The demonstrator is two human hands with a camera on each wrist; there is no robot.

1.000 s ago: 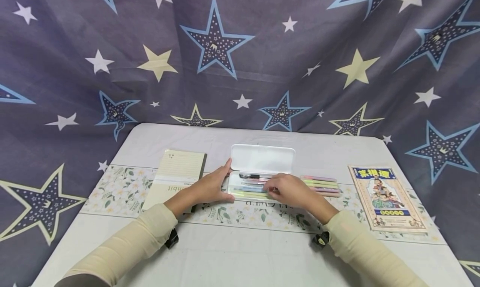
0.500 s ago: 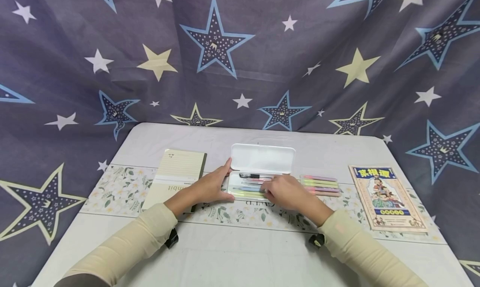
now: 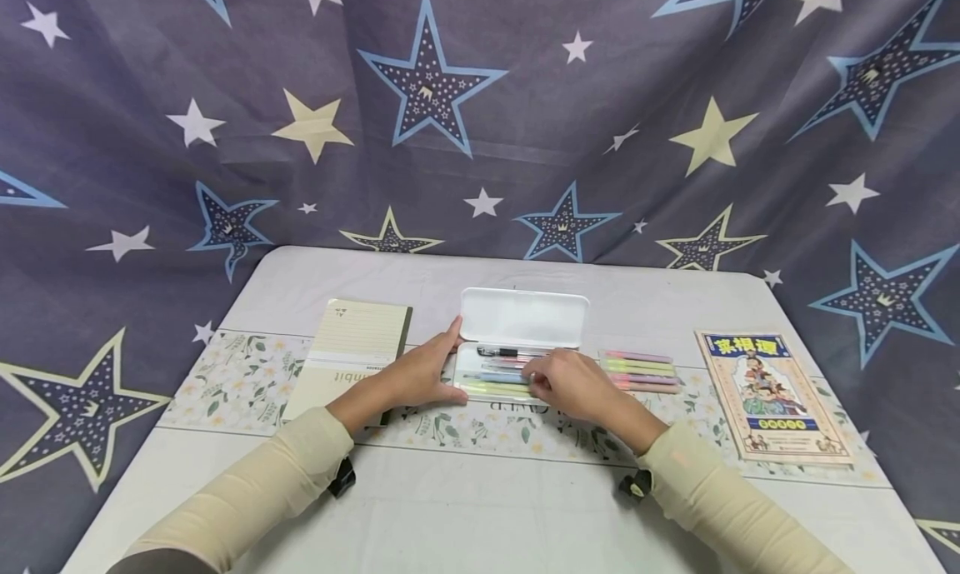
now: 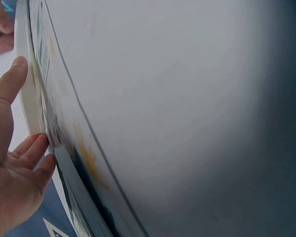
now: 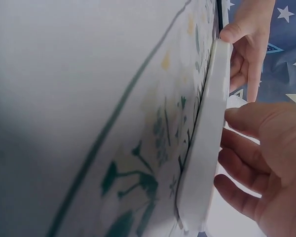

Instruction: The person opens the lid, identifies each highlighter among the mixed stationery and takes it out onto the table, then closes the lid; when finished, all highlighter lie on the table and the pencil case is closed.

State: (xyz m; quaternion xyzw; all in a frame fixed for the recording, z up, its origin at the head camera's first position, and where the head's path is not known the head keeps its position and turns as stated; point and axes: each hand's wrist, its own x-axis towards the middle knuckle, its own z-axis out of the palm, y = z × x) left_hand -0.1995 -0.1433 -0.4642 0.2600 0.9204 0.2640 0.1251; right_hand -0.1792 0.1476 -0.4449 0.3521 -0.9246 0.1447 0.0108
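Observation:
A white pencil case (image 3: 525,317) lies with its lid folded back, holding several pens. Among them are a black-capped pen (image 3: 497,352), a light-blue pen (image 3: 491,377) and a yellow-green pen (image 3: 495,388). My left hand (image 3: 422,372) grips the case's left end, thumb at the front wall and fingers round the far side. My right hand (image 3: 573,382) reaches into the right part of the case, fingers bent down over the pens. In the right wrist view its fingertips (image 5: 227,140) are at the rim of the case; I cannot tell whether they pinch a pen.
Several pastel pens (image 3: 641,371) lie side by side right of the case. A notebook (image 3: 352,341) lies at the left, partly under my left forearm. An illustrated booklet (image 3: 772,395) lies at the right. A star-patterned cloth (image 3: 480,124) hangs behind the table (image 3: 495,499).
My right hand has shifted slightly left and toward me over the pens in the case. More of the light-blue pen shows. My left hand stays at the case.

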